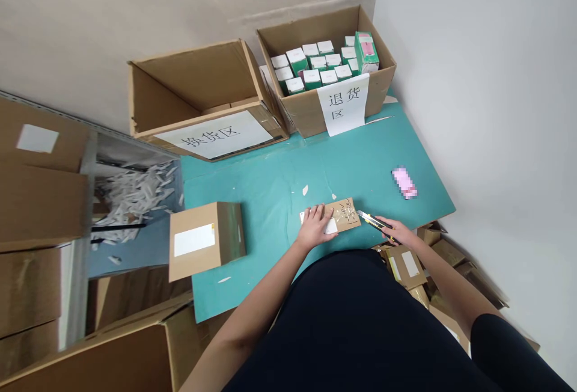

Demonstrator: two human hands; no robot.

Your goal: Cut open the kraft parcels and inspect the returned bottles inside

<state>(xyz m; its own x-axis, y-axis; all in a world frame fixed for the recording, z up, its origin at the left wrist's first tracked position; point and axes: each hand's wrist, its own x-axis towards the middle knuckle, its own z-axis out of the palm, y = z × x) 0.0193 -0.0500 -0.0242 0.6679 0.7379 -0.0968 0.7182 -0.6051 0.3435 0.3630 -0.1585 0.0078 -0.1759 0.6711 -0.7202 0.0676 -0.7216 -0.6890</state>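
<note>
Small handwritten-on cardboard box (350,221), flat on the green bench (270,181).
Left hand (316,227) rests on it, fingers spread, released; right hand (398,232) grasps a utility knife (371,220), tip by the box's end. Behind, 2 open cartons (311,114) bear paper signs (216,133): 换货区 and 退货区; the second holds green-and-white packs (312,79).

On the table (270,181), a package (346,214) lies under the left hand (314,226); a cutter (370,220) in the right hand (399,234) is at its right end; a blurred object (404,183) lies farther right. Leftward sits a carton (196,217); behind, the left bin (198,67) stands beside the right bin (382,92), which holds small boxes (312,77).
</note>
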